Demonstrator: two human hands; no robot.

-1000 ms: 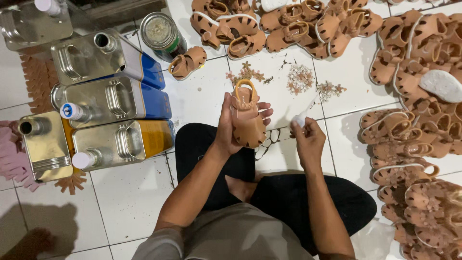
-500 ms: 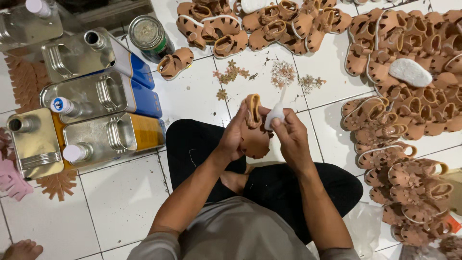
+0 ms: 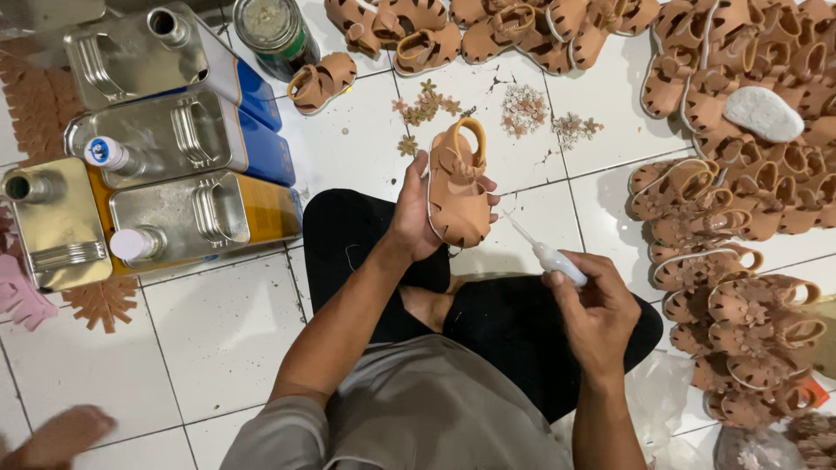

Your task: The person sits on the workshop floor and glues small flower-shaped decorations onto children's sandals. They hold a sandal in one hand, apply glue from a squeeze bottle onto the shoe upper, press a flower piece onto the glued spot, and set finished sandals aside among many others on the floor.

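Head view: left hand (image 3: pixel 416 209) grips a tan sandal (image 3: pixel 458 187) upright over the lap, right hand (image 3: pixel 601 313) pinches a small glue bottle (image 3: pixel 547 255), nozzle near the sole; metal cans (image 3: pixel 165 165) far left.

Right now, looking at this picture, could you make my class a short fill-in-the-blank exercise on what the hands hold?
1. The left hand holds a small tan ____.
2. The right hand holds a white squeeze ____ with a thin nozzle.
3. The metal cans stand on the person's ____ side.
4. The floor is laid with white ____.

Missing words: sandal; bottle; left; tiles
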